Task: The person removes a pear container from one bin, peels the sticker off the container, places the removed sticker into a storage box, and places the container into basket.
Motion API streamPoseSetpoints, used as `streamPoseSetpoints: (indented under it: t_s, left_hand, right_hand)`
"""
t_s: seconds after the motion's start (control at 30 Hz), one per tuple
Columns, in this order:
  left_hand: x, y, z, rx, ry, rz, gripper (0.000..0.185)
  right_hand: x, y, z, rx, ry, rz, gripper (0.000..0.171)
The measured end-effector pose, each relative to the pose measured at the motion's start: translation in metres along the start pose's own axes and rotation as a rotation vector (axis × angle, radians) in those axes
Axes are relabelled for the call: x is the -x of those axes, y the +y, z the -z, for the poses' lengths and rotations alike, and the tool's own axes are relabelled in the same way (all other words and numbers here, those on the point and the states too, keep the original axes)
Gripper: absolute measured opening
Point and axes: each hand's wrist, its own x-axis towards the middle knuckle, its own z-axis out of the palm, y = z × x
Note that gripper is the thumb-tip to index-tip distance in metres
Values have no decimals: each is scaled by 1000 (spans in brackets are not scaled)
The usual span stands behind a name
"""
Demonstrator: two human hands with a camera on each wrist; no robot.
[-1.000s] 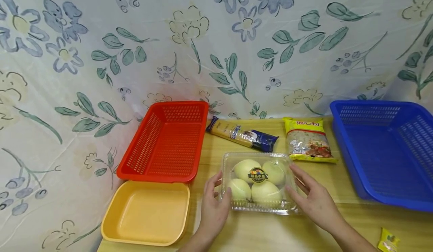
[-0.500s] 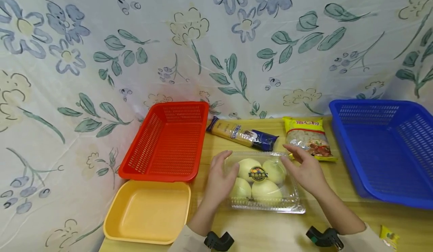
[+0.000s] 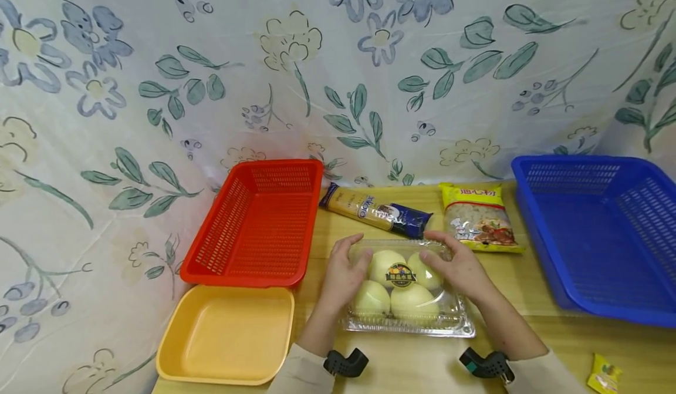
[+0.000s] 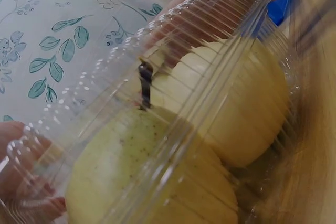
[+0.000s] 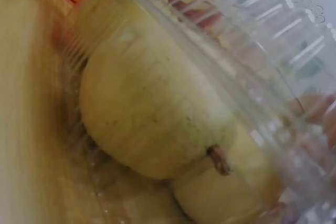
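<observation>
A clear plastic clamshell box with several pale yellow fruits and a round label sits on the wooden table in front of me. My left hand grips its left side, fingers curled over the far left corner. My right hand grips the right side, fingers reaching along the far edge of the lid. The left wrist view is filled by the ribbed lid and the fruits, with fingertips at the lower left. In the right wrist view a stemmed fruit shows through the plastic.
A red basket stands at the back left with a yellow tray in front of it. A blue basket is at the right. A pasta packet and a yellow bag lie behind the box. A small yellow sachet lies near right.
Both hands have slid from the box's near sides toward its far corners and closed over the lid. The box has stayed about where it was.
</observation>
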Motion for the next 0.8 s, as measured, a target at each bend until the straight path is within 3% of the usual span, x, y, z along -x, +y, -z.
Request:
streamPoseSetpoints:
  t_s: [0.4, 0.8]
  left_hand:
    - [1, -1, 0, -94, 5, -37, 47]
    - [5, 5, 2, -260, -13, -32, 43]
  right_hand:
    - [0, 2, -2, -54, 23, 8, 61]
    - [7, 3, -3, 8, 13, 14, 58]
